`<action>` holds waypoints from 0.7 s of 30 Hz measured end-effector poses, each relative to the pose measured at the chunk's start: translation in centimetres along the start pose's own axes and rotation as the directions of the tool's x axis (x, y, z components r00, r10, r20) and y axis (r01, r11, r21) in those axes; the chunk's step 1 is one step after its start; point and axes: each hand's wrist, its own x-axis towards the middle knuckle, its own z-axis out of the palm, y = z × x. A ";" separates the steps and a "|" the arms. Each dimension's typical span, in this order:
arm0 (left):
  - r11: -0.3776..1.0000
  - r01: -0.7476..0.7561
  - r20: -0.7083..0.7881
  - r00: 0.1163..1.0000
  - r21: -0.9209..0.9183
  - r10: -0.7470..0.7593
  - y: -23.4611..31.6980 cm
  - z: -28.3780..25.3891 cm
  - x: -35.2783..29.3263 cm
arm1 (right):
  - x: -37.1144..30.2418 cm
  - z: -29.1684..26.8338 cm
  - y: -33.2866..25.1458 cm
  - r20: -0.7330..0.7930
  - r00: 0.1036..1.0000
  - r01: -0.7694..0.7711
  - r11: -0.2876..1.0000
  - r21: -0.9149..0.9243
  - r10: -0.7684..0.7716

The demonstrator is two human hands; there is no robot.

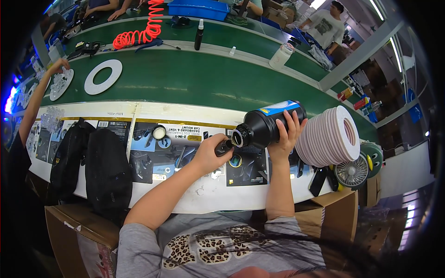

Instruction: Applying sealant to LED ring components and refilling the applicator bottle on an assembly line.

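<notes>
My right hand is wrapped round a large black bottle with a blue label, tipped nearly on its side. Its uncapped mouth points left, close to the neck of a small dark bottle. That small bottle is gripped in my left hand, its neck turned toward the big one; whether the two necks touch, I cannot tell. On the printed sheets left of my hands lies a round cap with a pale inside. A thick stack of white foam rings stands just right of my right hand.
Two black bags lie at the left of the white table. Beyond it, the green conveyor carries a white ring. A co-worker's arm reaches in at left. A small fan stands at right; a dark spray bottle stands behind.
</notes>
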 end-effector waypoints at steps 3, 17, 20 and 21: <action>1.000 -0.015 0.000 1.000 -0.004 0.015 0.0 0.1 0.1 | 0.1 -0.1 0.0 -0.007 1.000 0.002 1.000 -0.002 -0.002; 1.000 -0.005 0.012 1.000 0.025 0.005 0.0 0.0 0.0 | 0.0 0.0 0.1 -0.011 1.000 0.003 1.000 -0.001 -0.003; 1.000 -0.013 0.011 1.000 0.024 0.013 0.0 0.0 0.0 | -0.1 -0.1 0.1 -0.008 1.000 0.003 1.000 -0.003 -0.003; 1.000 -0.014 0.011 1.000 0.024 0.013 0.1 0.0 0.0 | -0.1 -0.1 0.1 -0.008 1.000 0.003 1.000 -0.003 -0.003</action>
